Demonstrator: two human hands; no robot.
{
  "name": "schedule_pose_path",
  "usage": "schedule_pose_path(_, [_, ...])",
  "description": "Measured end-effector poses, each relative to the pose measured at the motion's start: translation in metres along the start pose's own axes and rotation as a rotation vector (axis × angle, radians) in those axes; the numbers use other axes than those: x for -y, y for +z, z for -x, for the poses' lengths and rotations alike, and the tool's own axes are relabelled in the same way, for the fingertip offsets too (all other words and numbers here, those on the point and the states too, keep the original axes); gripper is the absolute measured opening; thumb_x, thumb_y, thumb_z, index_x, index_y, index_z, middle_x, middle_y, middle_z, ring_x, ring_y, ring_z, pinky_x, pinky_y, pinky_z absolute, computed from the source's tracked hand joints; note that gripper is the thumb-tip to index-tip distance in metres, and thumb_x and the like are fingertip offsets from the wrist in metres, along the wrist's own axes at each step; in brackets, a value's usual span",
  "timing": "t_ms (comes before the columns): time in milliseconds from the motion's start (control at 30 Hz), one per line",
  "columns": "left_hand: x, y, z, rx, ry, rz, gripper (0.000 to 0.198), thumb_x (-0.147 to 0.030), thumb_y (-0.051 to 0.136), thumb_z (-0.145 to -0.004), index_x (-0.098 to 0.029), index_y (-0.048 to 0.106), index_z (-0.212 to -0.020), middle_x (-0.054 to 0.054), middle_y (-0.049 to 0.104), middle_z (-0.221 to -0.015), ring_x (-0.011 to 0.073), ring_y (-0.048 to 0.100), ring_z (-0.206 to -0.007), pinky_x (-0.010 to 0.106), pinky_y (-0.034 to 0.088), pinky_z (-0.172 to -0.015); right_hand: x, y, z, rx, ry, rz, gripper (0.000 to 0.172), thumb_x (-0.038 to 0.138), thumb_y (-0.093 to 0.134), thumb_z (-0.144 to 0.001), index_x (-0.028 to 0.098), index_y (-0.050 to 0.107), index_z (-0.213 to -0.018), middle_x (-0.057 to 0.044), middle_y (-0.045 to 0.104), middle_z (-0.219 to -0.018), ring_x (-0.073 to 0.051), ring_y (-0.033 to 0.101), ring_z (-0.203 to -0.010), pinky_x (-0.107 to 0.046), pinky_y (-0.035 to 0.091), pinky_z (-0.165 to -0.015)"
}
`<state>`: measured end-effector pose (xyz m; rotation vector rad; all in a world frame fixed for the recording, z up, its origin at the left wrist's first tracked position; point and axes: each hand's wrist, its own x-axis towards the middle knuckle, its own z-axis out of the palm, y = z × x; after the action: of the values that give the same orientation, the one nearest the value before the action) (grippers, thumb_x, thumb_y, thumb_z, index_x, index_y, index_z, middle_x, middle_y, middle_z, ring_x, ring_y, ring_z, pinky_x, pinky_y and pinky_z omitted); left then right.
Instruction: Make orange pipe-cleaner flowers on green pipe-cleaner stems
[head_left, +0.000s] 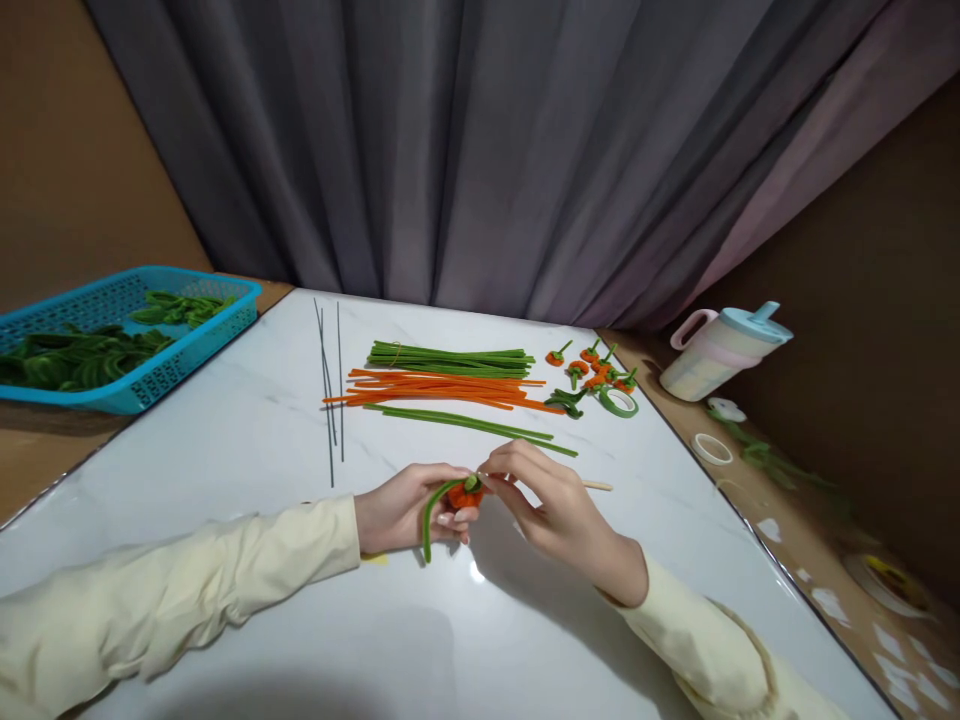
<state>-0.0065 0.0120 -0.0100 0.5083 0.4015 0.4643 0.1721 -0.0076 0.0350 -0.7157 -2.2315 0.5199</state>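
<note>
A small orange pipe-cleaner pumpkin (466, 496) is held between the thumb and fingers of my left hand (409, 505). From its top a green pipe cleaner (429, 520) arches left and hangs down across that hand. My right hand (551, 505) is closed in a pinch at the green top, its fingertips against the pipe cleaner; the exact grip is partly hidden. Beyond my hands lie loose green pipe cleaners (472, 421), orange pipe cleaners (442, 388) and a tied green bundle (450, 360).
Several finished pumpkins (598, 365) and green tape (619, 402) lie at the back right. Thin dark wires (341, 385) are at left. A blue basket (191, 350) holds green pieces. A tumbler (716, 352) stands right. Behind my right hand pokes a wooden stick (598, 485).
</note>
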Motion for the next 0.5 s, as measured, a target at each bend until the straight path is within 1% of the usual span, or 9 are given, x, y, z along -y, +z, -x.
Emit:
schedule_pose_path(67, [0.0, -0.001, 0.0, -0.029, 0.013, 0.012, 0.022, -0.022, 0.047, -0.083, -0.01, 0.058, -0.068, 0.001, 0.047, -0.054, 0.0095, 0.038, -0.049, 0.026, 0.043, -0.063, 0.01, 0.003, -0.001, -0.024, 0.005, -0.029, 0.013, 0.01, 0.044, -0.09, 0.017, 0.054, -0.093, -0.005, 0.058, -0.079, -0.014, 0.053, -0.072, -0.026, 0.046, -0.064])
schedule_pose_path(133, [0.0, -0.001, 0.0, -0.076, 0.023, 0.027, 0.018, -0.02, 0.05, -0.081, -0.009, 0.059, -0.07, 0.002, 0.05, -0.058, 0.0091, 0.04, -0.05, 0.025, 0.042, -0.06, 0.019, 0.006, 0.0, 0.029, -0.001, -0.022, 0.014, 0.011, 0.044, -0.09, 0.018, 0.054, -0.095, -0.005, 0.059, -0.079, -0.014, 0.054, -0.071, -0.025, 0.045, -0.062])
schedule_pose_path(200, [0.0, -0.002, 0.001, -0.101, 0.026, 0.034, 0.017, -0.019, 0.051, -0.08, -0.009, 0.06, -0.069, 0.002, 0.051, -0.058, 0.0094, 0.041, -0.05, 0.024, 0.041, -0.059, 0.022, 0.009, 0.002, 0.06, -0.015, 0.05, 0.016, 0.012, 0.041, -0.091, 0.019, 0.054, -0.097, -0.005, 0.06, -0.078, -0.014, 0.054, -0.07, -0.026, 0.045, -0.062])
schedule_pose_path(233, [0.0, -0.002, 0.001, -0.09, 0.02, 0.027, 0.018, -0.02, 0.052, -0.08, -0.009, 0.059, -0.068, 0.002, 0.05, -0.057, 0.0098, 0.042, -0.051, 0.024, 0.041, -0.059, 0.021, 0.011, 0.003, 0.053, -0.009, 0.092, 0.016, 0.012, 0.041, -0.091, 0.019, 0.053, -0.098, -0.005, 0.061, -0.078, -0.015, 0.055, -0.07, -0.026, 0.044, -0.063])
schedule_pose_path(300, [0.0, -0.003, 0.001, -0.048, 0.011, 0.006, 0.02, -0.023, 0.051, -0.08, -0.01, 0.059, -0.067, 0.001, 0.047, -0.053, 0.0101, 0.041, -0.05, 0.025, 0.042, -0.06, 0.014, 0.012, 0.005, 0.017, 0.051, 0.151, 0.017, 0.016, 0.042, -0.091, 0.019, 0.05, -0.105, -0.004, 0.06, -0.077, -0.014, 0.055, -0.067, -0.026, 0.044, -0.06])
schedule_pose_path(400, [0.0, -0.003, 0.0, -0.03, -0.009, -0.025, 0.02, -0.022, 0.047, -0.082, -0.01, 0.06, -0.072, -0.002, 0.041, -0.049, 0.0091, 0.036, -0.047, 0.026, 0.043, -0.063, 0.001, 0.011, 0.007, 0.003, 0.169, 0.147, 0.028, 0.021, 0.045, -0.09, 0.019, 0.043, -0.119, -0.001, 0.058, -0.074, -0.012, 0.053, -0.06, -0.023, 0.042, -0.055])
schedule_pose_path(433, [0.0, -0.003, 0.0, -0.035, -0.014, -0.034, 0.02, -0.022, 0.046, -0.082, -0.011, 0.06, -0.073, -0.002, 0.039, -0.047, 0.0091, 0.035, -0.047, 0.026, 0.044, -0.063, -0.002, 0.01, 0.007, 0.018, 0.186, 0.132, 0.028, 0.022, 0.045, -0.091, 0.018, 0.043, -0.119, -0.001, 0.057, -0.074, -0.011, 0.052, -0.058, -0.022, 0.041, -0.054])
schedule_pose_path(500, [0.001, -0.003, -0.001, -0.029, -0.025, -0.06, 0.021, -0.024, 0.046, -0.083, -0.012, 0.058, -0.071, -0.003, 0.036, -0.046, 0.0096, 0.035, -0.047, 0.026, 0.044, -0.065, -0.005, 0.008, 0.007, 0.06, 0.18, 0.084, 0.02, 0.022, 0.043, -0.092, 0.018, 0.05, -0.111, -0.001, 0.057, -0.074, -0.01, 0.051, -0.059, -0.021, 0.041, -0.054])
